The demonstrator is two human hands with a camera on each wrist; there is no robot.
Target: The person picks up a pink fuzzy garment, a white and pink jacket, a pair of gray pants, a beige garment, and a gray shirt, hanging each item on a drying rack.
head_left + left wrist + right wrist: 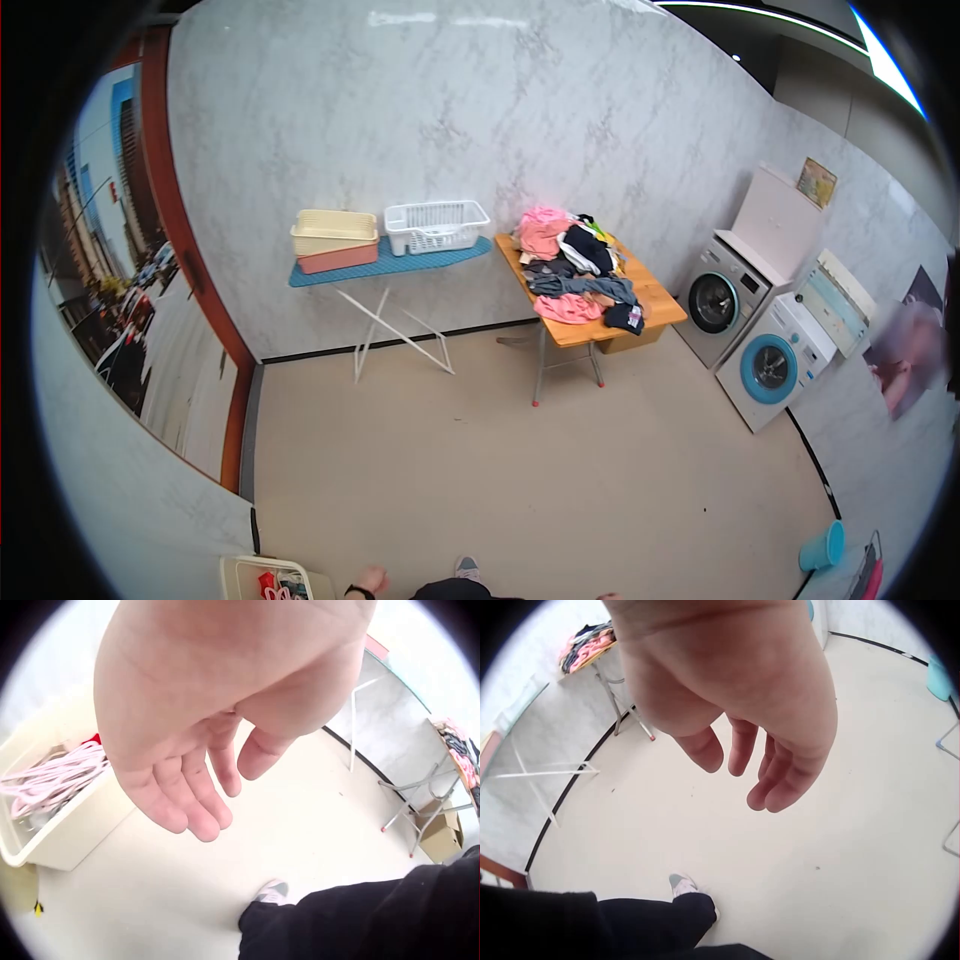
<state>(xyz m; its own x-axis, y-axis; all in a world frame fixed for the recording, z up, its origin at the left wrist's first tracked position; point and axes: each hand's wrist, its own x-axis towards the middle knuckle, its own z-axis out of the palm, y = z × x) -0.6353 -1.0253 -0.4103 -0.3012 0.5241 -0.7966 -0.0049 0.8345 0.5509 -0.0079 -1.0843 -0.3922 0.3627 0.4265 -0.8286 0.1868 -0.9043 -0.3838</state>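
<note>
My left hand (225, 697) hangs loosely with its fingers a little bent and nothing in them. Beside it, in the left wrist view, stands a cream bin (90, 825) with pink hangers (60, 780) and something red inside. The right hand (735, 690) also hangs relaxed over the floor, holding nothing. Both hands show low in the head view, the left hand (373, 579) near the cream bin (232, 575) and only a bit of the right hand (608, 597) at the bottom edge. A heap of clothes (575, 255) lies on the wooden table (655, 300) across the room.
An ironing board (400, 262) against the back wall carries a cream basket (335, 228), a pink basket (340, 258) and a white laundry basket (437, 230). Two washing machines (770, 365) stand at right. A cardboard box (442, 832) sits under the table; a blue bucket (822, 546) stands lower right.
</note>
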